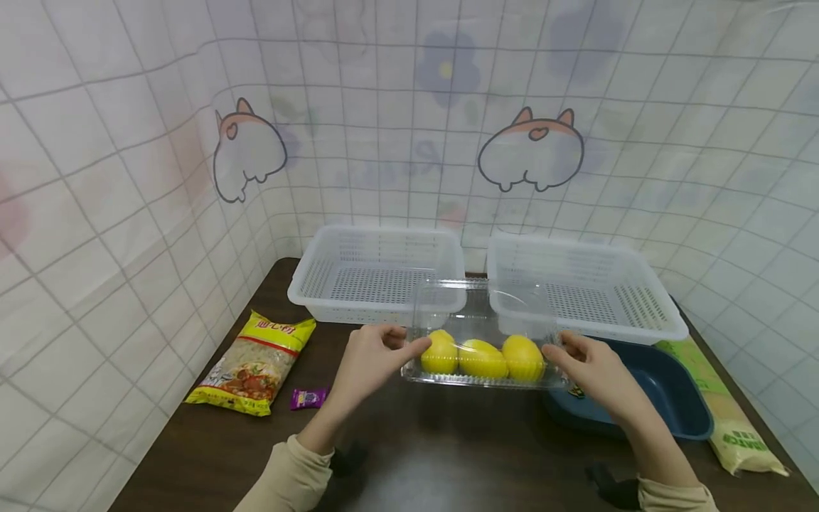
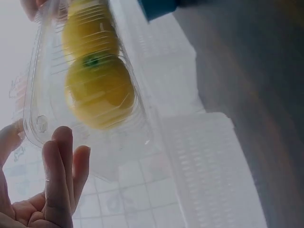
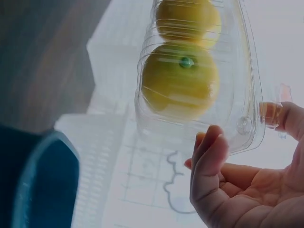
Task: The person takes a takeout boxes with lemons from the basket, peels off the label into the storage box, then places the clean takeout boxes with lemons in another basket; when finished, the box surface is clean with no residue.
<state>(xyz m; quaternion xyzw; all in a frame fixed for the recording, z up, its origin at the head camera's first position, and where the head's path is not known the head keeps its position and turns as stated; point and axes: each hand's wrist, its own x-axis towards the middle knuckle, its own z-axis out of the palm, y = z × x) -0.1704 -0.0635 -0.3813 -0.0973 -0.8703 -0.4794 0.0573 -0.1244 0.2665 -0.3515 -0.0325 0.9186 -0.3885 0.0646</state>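
Observation:
A clear plastic container is held up above the table by both hands, with three yellow lemons lying in a row in its front part. My left hand pinches its left edge, thumb on top and fingers beneath. On the right edge, my right hand pinches the same way. From below, the wrist views show lemons through the ribbed clear wall. Whether the container's lid is fastened I cannot tell.
Two white perforated baskets stand at the back against the patterned wall cloth. A yellow food bag and a small purple packet lie left. At right are a dark blue basin and a long green-and-yellow bag.

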